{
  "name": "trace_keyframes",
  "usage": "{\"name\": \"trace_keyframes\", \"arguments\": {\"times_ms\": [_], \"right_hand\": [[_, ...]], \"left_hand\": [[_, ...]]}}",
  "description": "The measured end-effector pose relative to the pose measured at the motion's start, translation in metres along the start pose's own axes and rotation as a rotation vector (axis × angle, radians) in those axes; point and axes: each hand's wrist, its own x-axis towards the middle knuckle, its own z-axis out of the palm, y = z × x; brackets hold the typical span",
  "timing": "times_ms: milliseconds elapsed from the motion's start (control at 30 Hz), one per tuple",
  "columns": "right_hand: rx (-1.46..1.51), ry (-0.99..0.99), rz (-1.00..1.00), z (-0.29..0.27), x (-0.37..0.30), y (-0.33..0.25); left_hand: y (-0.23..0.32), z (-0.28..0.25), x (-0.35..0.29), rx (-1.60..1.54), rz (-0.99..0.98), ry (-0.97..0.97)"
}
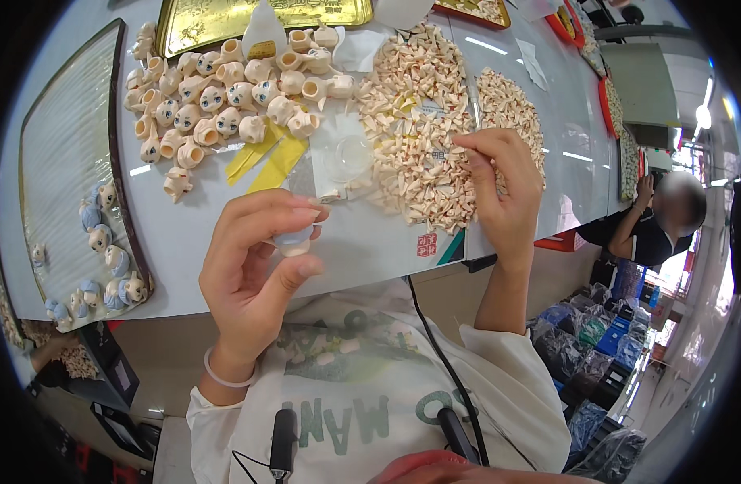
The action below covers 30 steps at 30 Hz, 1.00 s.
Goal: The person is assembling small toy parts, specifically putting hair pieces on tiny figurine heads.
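Note:
My left hand point(253, 258) is raised at the table's near edge, thumb and fingers closed around a small doll head point(292, 242) with a pale blue part. Fingers cover most of it. Above the large pile of small pointed cream pieces point(419, 153), my right hand point(503, 177) has its thumb and index finger bent toward each other; whatever sits between the tips is too small to make out. A round clear dish point(353, 155) lies between the hands, left of the pile. Several hollow doll heads with painted eyes point(213, 98) are gathered at the far left.
On the left, a dark-rimmed tray point(116, 97) carries several heads with blue parts point(116, 260). Yellow strips point(278, 165) lie before the hollow heads, and a gold tin tray point(225, 36) stands behind. Another person point(657, 218) sits at far right, near stacked crates point(612, 335).

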Motion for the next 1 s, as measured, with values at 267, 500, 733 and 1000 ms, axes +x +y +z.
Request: {"name": "trace_keyframes", "arguments": {"times_ms": [267,500,733,1000], "right_hand": [[0.071,-0.062,0.043,-0.003,0.001,-0.002],[0.159,0.007,0.053,-0.002,0.003,0.0],[0.412,-0.016,0.081,-0.003,0.013,-0.02],[0.407,-0.251,-0.169,0.021,0.046,-0.049]], "left_hand": [[-0.003,-0.006,-0.004,0.039,-0.012,-0.01],[-0.004,-0.009,-0.001,-0.014,0.008,-0.062],[0.002,-0.001,-0.004,-0.284,-0.178,0.065],[-0.012,-0.019,0.004,0.033,0.067,-0.189]]}}
